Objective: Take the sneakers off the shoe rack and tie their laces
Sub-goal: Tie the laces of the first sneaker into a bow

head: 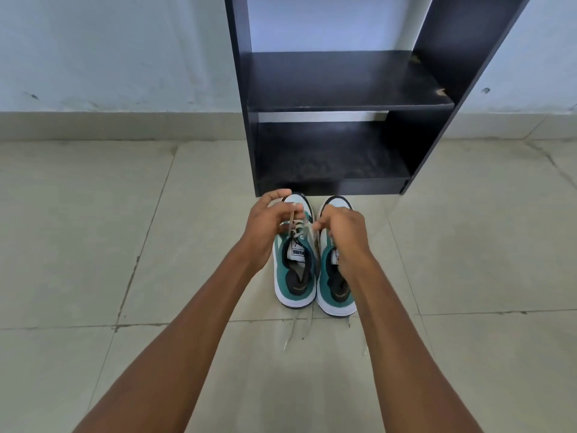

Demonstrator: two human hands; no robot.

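Two green and white sneakers stand side by side on the floor tiles, toes toward the black shoe rack [340, 101]. Over the left sneaker [293, 276], my left hand [265, 226] pinches a beige lace [293, 221] above the tongue. My right hand [343, 232] pinches the other strand of the same lace and partly covers the right sneaker [335, 289]. Loose lace ends [295, 329] trail on the floor behind the heels.
The rack's two visible shelves hold nothing and it stands against a pale wall. Grey floor tiles [93, 245] spread to both sides of the sneakers.
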